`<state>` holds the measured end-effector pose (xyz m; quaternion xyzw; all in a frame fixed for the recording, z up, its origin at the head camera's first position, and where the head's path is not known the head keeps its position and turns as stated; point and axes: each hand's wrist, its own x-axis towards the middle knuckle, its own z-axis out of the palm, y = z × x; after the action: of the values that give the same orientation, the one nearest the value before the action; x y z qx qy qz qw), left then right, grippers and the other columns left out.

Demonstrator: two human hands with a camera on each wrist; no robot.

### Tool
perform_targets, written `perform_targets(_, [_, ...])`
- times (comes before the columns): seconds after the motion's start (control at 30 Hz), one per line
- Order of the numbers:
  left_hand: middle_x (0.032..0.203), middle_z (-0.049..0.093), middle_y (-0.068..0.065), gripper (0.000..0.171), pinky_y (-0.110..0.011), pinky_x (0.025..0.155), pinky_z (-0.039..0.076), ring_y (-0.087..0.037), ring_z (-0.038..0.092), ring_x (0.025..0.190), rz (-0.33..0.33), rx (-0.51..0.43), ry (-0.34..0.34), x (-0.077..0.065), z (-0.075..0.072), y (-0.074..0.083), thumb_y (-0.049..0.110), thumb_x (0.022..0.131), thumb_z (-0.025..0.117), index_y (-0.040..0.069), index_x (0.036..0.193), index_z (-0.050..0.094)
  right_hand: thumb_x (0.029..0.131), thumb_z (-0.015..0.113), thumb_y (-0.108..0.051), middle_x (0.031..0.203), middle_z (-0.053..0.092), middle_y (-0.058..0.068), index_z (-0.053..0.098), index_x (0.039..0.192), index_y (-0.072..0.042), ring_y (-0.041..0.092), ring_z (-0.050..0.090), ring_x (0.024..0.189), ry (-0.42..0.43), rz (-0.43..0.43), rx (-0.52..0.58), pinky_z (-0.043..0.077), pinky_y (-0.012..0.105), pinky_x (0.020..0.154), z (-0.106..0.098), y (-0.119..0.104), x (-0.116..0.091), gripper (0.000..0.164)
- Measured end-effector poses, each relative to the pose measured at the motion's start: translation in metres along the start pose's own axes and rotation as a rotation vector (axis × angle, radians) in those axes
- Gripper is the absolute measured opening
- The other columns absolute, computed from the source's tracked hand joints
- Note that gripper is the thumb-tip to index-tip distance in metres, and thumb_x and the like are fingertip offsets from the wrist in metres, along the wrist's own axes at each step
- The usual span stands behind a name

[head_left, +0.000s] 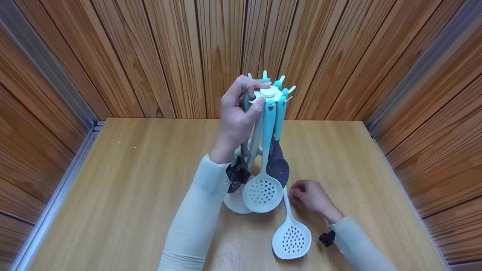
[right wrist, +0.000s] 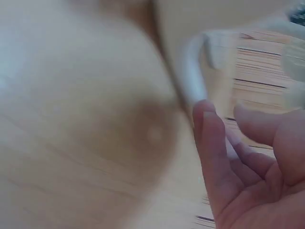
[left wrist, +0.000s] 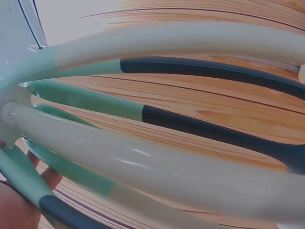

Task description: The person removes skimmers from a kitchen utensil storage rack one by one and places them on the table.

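Observation:
A white utensil rack (head_left: pixel 268 92) with a hooked round top stands at the table's middle. My left hand (head_left: pixel 239 109) holds that top, thumb in front and fingers over the far side. From the hooks hang a white skimmer (head_left: pixel 262 193) with a turquoise handle, a dark spoon (head_left: pixel 278 171) and other dark-and-turquoise utensils (left wrist: pixel 186 126). A second white skimmer (head_left: pixel 291 239) lies in front of the rack; the far end of its handle is hidden. Beside that handle is my right hand (head_left: pixel 310 195), thumb and forefinger apart, a fingertip at a white handle (right wrist: pixel 194 81).
The rack's white round base (head_left: pixel 237 203) rests on the wooden table (head_left: pixel 150 195). Wood-plank walls (head_left: pixel 218 56) close off the back and both sides. Metal rails (head_left: pixel 71 180) run along the side edges. A dark device sits on each wrist.

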<state>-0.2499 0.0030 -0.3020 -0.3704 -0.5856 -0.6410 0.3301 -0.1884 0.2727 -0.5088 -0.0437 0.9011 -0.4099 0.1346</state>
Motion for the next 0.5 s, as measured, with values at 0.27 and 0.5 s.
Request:
perform_targets(0.27, [0.107, 0.068, -0.017, 0.013, -0.036, 0.086, 0.053, -0.024, 0.063, 0.111, 0.005, -0.007, -0.008, 0.002, -0.004, 0.001, 0.011, 0.09, 0.058, 0.003, 0.088, 0.048, 0.098, 0.064, -0.013, 0.087, 0.068, 0.007, 0.07, 0.11, -0.004, 0.022, 0.067, 0.076, 0.27, -0.203, 0.137, 0.059, 0.028, 0.07, -0.024, -0.059, -0.021, 0.015])
perform_targets(0.5, [0.108, 0.067, -0.018, 0.014, -0.036, 0.086, 0.054, -0.024, 0.062, 0.111, -0.004, -0.026, -0.032, 0.002, -0.004, 0.001, 0.007, 0.091, 0.06, 0.002, 0.086, 0.048, 0.096, 0.068, -0.011, 0.096, 0.07, 0.003, 0.072, 0.107, -0.002, 0.022, 0.068, 0.085, 0.381, -0.399, 0.283, 0.058, 0.029, 0.073, -0.014, -0.11, -0.037, 0.015])
